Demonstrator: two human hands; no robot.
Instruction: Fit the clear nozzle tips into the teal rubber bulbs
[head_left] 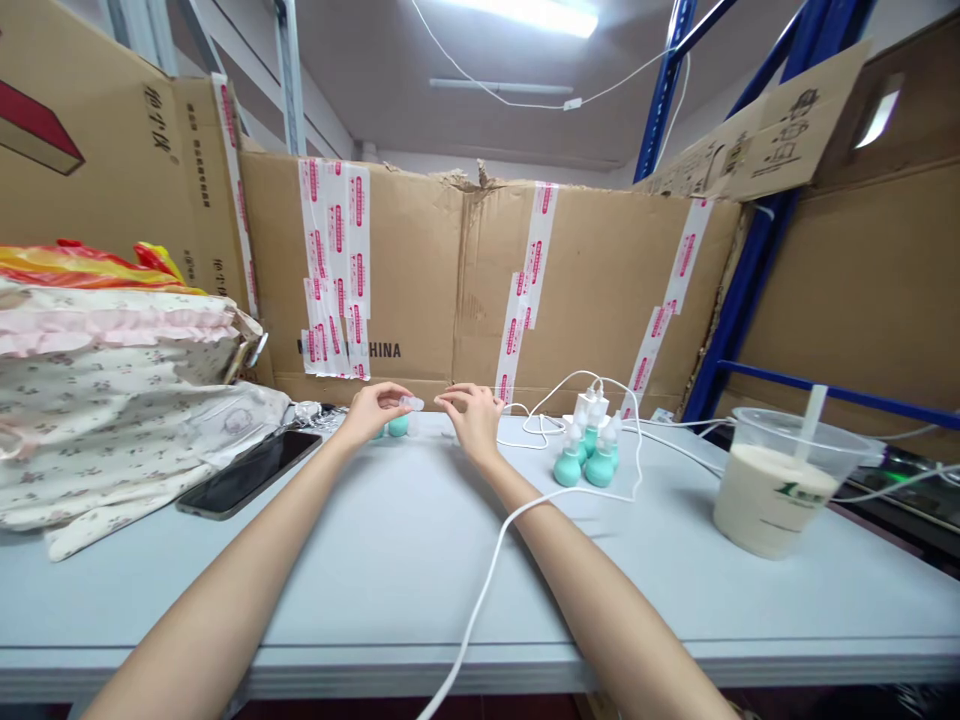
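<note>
My left hand pinches a small clear plastic piece, perhaps a cap, above the back of the table. Just below it a small teal bottle shows, with more teal partly hidden by my fingers. Across a short gap, my right hand has its thumb and fingertips pressed together; whatever they may hold is too small to make out. To the right of that hand stands a cluster of several teal squeeze bottles with clear tops.
A phone and a floral cloth bag lie at the left. A white cable crosses over my right forearm toward a white charger. At the right stands a drink cup with a straw. Cardboard walls the table's back.
</note>
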